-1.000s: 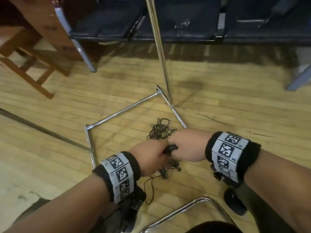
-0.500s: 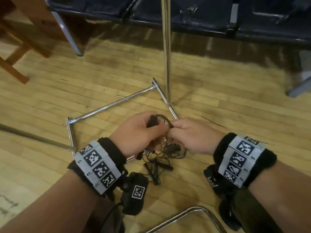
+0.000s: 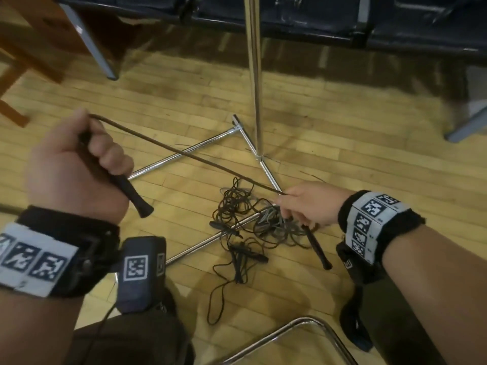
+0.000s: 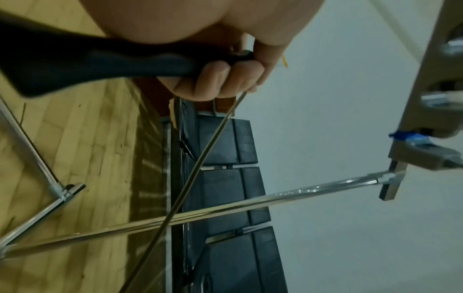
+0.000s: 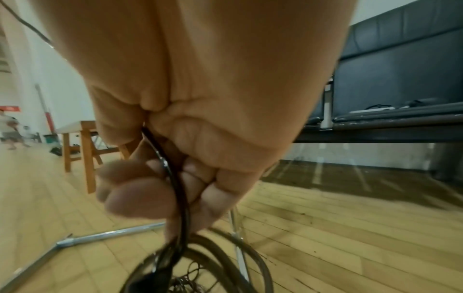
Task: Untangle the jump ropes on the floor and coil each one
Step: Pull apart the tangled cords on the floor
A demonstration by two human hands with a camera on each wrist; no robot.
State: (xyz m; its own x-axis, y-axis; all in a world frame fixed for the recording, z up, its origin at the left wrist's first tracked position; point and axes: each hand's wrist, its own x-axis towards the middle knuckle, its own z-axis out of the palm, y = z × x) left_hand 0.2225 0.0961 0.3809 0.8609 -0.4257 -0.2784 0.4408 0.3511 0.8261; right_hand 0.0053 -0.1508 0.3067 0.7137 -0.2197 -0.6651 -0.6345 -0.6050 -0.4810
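A tangle of thin dark jump ropes point(image 3: 243, 214) lies on the wooden floor, with two black handles point(image 3: 224, 228) loose in it. My left hand point(image 3: 102, 156) is raised at the left and grips a black handle point(image 3: 126, 189), also seen in the left wrist view point(image 4: 100, 65). From its top a cord point(image 3: 184, 154) runs taut down to my right hand point(image 3: 300, 206), whose curled fingers point(image 5: 140, 196) hold it just above the tangle. Another black handle point(image 3: 317, 250) hangs below that hand.
A chrome stand's upright pole point(image 3: 254, 75) and floor bars point(image 3: 184, 156) cross the tangle. Black bench seats point(image 3: 290, 17) line the back, a wooden table leg point(image 3: 29, 43) stands far left, and a chrome chair frame point(image 3: 303, 324) curves at the bottom edge.
The hands were together over the tangle. My left hand has lifted up and to the left with a handle, drawing its cord straight, while my right hand shifted right and stays low.
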